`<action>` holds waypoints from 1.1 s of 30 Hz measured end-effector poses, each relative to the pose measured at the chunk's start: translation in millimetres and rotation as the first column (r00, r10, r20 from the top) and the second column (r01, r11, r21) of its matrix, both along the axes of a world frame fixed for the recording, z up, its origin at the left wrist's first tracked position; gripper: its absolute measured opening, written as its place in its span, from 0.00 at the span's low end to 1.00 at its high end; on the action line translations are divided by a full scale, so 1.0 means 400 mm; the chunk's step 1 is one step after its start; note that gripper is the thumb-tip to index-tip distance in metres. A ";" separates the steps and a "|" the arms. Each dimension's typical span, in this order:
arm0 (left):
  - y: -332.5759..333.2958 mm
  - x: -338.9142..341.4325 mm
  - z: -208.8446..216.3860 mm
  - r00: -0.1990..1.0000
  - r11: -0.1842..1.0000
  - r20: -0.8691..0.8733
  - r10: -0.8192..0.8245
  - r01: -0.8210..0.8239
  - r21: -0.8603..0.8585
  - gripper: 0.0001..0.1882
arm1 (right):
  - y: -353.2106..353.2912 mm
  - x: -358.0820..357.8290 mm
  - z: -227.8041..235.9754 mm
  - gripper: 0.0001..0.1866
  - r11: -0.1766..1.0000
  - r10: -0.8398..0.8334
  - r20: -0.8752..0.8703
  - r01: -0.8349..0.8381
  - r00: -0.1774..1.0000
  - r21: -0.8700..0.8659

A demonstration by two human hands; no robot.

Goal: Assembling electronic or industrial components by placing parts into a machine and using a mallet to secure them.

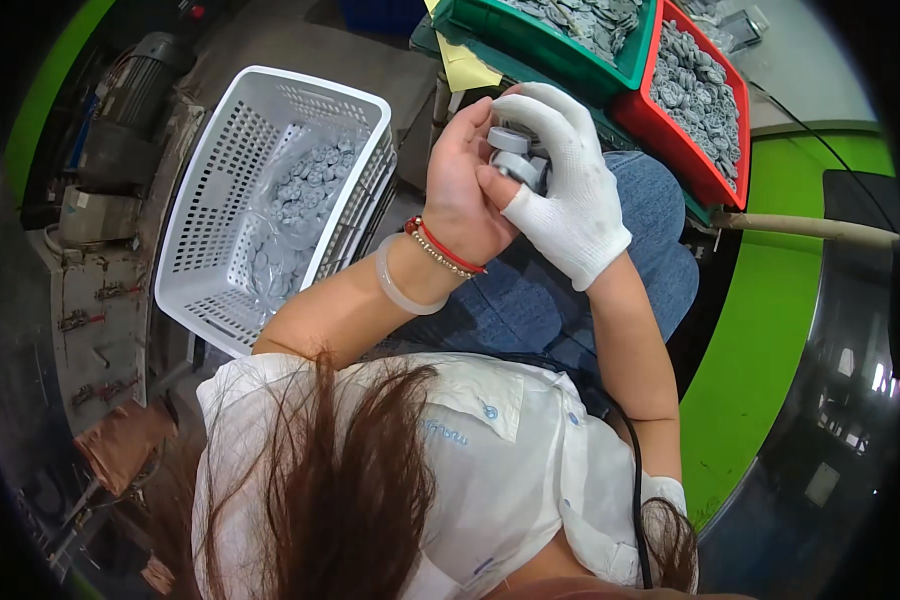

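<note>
Several small grey round cap-like parts (511,163) are gathered between my two cupped hands, above my knees. My left hand (458,180) is bare, with its palm turned inward and fingers curled against the parts. My right hand (575,190) wears a white glove that leaves the thumb uncovered. Its fingers arch over the parts from the far side, and the bare thumb presses in from the near side. The hands touch each other, and the lower parts are partly hidden by the fingers.
To the left stands a white perforated basket (238,125) with a clear plastic bag of grey parts (315,185). At the far right are a green bin (560,68) and a red bin (739,120), both heaped with grey parts. A motor (153,70) sits at the far left.
</note>
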State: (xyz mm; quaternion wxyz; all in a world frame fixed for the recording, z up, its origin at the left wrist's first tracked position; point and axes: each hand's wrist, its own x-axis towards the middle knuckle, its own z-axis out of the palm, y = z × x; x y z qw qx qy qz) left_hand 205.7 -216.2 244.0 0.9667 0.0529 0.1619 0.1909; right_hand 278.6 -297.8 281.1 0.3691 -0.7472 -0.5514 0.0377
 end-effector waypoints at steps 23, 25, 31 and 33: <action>0.518 -0.368 -0.596 0.829 0.914 -0.390 0.402 -0.392 0.109 0.22 | -0.382 0.148 0.018 0.21 0.759 -0.543 -0.206 0.581 0.814 0.294; 0.529 -0.385 -0.649 0.734 0.926 -0.567 0.375 -0.319 0.199 0.23 | -0.482 0.172 -0.020 0.21 0.691 -0.575 -0.384 0.680 0.723 0.245; 0.528 -0.402 -0.714 0.487 0.976 -0.846 0.216 -0.118 0.182 0.35 | -0.732 0.160 -0.136 0.23 0.438 -0.651 -0.675 0.898 0.347 0.039; 0.504 -0.332 -0.668 0.513 0.984 -0.841 0.173 -0.049 0.172 0.38 | -0.839 0.148 -0.209 0.24 0.388 -0.705 -0.652 0.921 0.279 -0.025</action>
